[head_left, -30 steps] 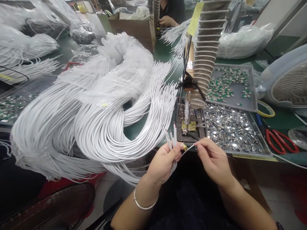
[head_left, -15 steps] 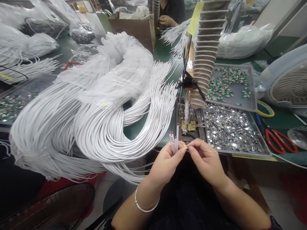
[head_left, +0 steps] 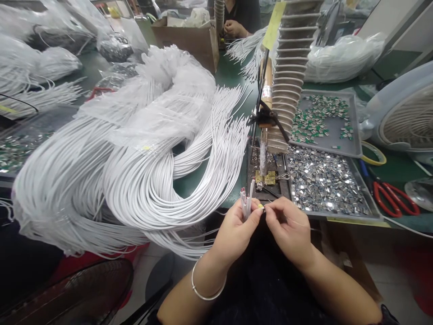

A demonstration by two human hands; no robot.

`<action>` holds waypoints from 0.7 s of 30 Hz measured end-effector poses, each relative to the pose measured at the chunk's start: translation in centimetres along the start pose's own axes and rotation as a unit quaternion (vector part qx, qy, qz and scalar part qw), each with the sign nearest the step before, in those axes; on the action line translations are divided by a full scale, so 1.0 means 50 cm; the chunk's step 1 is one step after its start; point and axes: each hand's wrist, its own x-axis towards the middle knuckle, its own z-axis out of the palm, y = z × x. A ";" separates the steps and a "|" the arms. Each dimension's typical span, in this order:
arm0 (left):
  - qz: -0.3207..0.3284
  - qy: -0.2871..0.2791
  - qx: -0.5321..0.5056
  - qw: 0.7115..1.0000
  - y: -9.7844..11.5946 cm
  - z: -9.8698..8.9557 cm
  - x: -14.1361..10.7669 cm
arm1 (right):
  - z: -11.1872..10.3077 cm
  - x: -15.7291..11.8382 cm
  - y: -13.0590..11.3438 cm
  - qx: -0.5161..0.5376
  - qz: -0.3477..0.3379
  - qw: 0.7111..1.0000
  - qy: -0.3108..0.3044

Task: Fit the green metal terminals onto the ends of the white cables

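Several white cables [head_left: 246,204] with reddish tips stand upright in my left hand [head_left: 237,232], whose fingers are closed around them. Its thumb and index finger also pinch near a tiny yellow and dark piece [head_left: 260,206]. My right hand [head_left: 290,228] is closed in a pinch right beside that piece, its fingertips close to my left thumb. A thin pale strand runs by the right fingers; what exactly they grip is too small to make out. Just beyond the hands, a soldering iron [head_left: 264,153] points down over a small dark stand [head_left: 283,186].
A big bundle of white cables [head_left: 145,180] fills the left. At right are a tray of metal connectors [head_left: 324,180], a tray of green-ended parts [head_left: 338,144], red-handled pliers [head_left: 394,198] and a fan [head_left: 406,108]. A ribbed hose [head_left: 292,67] hangs centrally. Across sits a person [head_left: 235,29].
My right hand has turned slightly, its fingers more bunched near the small piece. The upright cables in my left hand have shifted a little, the tallest one lower and more tilted.
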 end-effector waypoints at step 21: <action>-0.054 -0.004 0.068 0.996 0.015 0.002 0.001 | -0.004 -0.001 0.021 0.036 -0.028 0.999 0.000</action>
